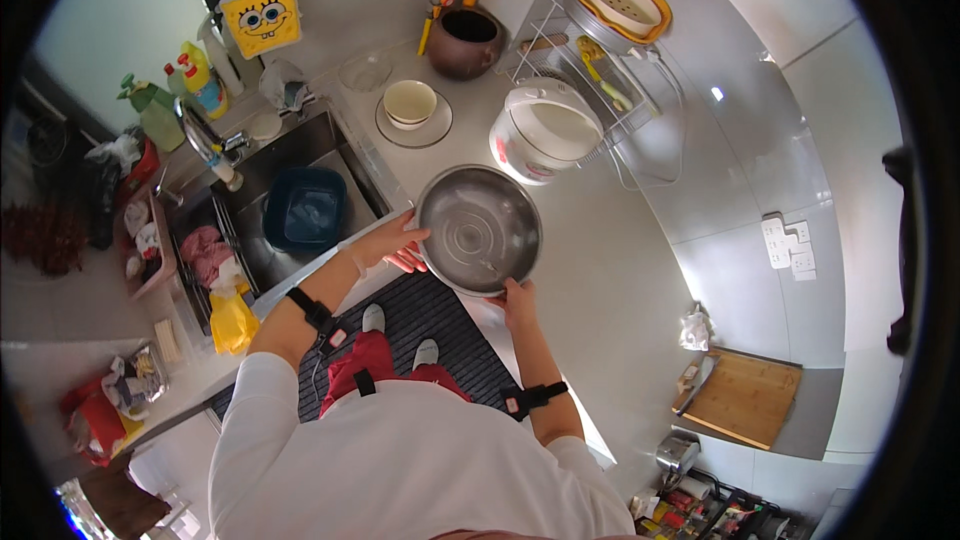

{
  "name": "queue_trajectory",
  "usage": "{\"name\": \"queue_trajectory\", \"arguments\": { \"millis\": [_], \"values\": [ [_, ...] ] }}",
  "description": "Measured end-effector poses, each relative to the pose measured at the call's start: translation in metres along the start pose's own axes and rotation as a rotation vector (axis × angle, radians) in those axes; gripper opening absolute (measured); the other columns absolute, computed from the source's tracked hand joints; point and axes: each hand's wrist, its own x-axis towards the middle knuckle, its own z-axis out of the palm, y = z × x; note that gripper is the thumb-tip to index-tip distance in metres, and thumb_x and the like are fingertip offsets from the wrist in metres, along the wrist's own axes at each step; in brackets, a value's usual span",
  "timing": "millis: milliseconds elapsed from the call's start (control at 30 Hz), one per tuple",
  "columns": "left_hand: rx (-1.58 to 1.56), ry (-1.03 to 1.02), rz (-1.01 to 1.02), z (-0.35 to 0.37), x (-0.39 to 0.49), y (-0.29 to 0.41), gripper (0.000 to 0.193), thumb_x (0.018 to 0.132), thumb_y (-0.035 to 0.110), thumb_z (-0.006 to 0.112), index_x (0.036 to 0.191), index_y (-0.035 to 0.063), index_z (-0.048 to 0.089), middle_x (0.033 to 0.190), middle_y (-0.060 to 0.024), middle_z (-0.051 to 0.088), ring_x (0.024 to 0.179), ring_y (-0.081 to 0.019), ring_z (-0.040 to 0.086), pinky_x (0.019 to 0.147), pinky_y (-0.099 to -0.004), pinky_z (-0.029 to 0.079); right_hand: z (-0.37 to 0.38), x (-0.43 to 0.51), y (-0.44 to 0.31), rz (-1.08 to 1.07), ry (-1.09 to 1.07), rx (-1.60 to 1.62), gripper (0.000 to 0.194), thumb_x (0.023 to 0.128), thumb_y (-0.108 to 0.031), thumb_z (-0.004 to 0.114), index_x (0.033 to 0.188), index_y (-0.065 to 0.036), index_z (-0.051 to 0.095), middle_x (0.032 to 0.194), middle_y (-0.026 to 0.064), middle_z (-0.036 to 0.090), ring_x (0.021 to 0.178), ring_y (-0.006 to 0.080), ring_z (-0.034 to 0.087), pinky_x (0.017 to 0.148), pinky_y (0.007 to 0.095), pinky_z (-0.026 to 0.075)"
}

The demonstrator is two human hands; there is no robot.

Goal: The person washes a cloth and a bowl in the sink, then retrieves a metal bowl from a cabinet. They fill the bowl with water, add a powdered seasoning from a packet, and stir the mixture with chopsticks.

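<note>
A round stainless steel basin (480, 229) is held between both hands near the counter's front edge. My left hand (397, 240) grips its left rim, thumb over the edge and fingers below. At the lower right rim, my right hand (517, 300) has its thumb on top; its fingers are partly hidden underneath. The inside of the basin shows ring marks and nothing clearly lying in it. Behind it stands a white rice cooker (547, 131). Cream bowls (409, 103) sit stacked on a plate (442, 133) farther back. In the sink, left of my left hand, lies a dark blue plastic basin (306, 210).
A faucet (202, 135) reaches over the sink's left side (337, 135). At the back are a brown clay pot (465, 45) and a wire rack (577, 67). A wooden cutting board (750, 397) with a knife (701, 382) lies at the far right, near the stove.
</note>
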Motion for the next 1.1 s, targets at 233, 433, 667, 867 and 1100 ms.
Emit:
{"name": "queue_trajectory", "arguments": {
  "millis": [233,433,667,867,1100],
  "values": [
    [-0.69,0.437,0.142,-0.123,0.183,0.027,0.061,0.093,0.017,0.062,0.142,0.0141,0.027,0.11,-0.021,0.057,0.08,-0.0302,0.067,0.07,-0.0406,0.061,0.007,-0.005,0.008,-0.046,0.187,0.001,0.034,0.087,-0.003,0.052,0.11,0.018,0.04,0.099,0.0254,0.057,0.08,0.0328,0.067,0.065,0.0413,0.064],
    [-0.632,0.522,0.242,-0.145,0.249,0.03,0.065,0.088,-0.003,0.051,0.142,0.017,0.021,0.121,-0.0184,0.053,0.097,-0.0338,0.064,0.074,-0.0461,0.06,0.02,-0.009,0.012,-0.038,0.204,0.029,0.029,0.086,-0.002,0.05,0.107,0.017,0.046,0.097,0.0232,0.061,0.077,0.0303,0.068,0.063,0.038,0.063],
    [-0.656,0.532,0.313,-0.138,0.21,0.033,0.061,0.087,-0.006,0.051,0.139,0.0159,0.028,0.127,-0.0155,0.049,0.102,-0.0354,0.062,0.073,-0.0462,0.06,0.042,0.005,0.012,-0.056,0.209,0.0,0.032,0.088,-0.002,0.047,0.116,0.014,0.047,0.102,0.0224,0.062,0.077,0.0291,0.068,0.062,0.0362,0.063],
    [-0.514,0.45,0.265,-0.169,0.128,0.009,0.06,0.089,-0.003,0.052,0.141,0.0157,0.028,0.132,-0.0134,0.047,0.111,-0.0348,0.059,0.08,-0.0481,0.057,0.055,0.02,0.009,-0.022,0.206,-0.004,0.031,0.09,-0.004,0.049,0.113,0.016,0.045,0.098,0.0233,0.061,0.076,0.0298,0.068,0.063,0.0381,0.063],
    [-0.417,0.517,0.289,-0.187,-0.026,-0.013,0.056,0.088,0.001,0.057,0.138,0.0125,0.034,0.127,-0.0107,0.054,0.106,-0.0284,0.063,0.078,-0.0435,0.058,0.09,0.047,0.008,-0.079,0.125,-0.005,0.029,0.088,-0.005,0.052,0.109,0.014,0.047,0.097,0.0197,0.059,0.078,0.0294,0.066,0.069,0.0412,0.062]
  ]
}}
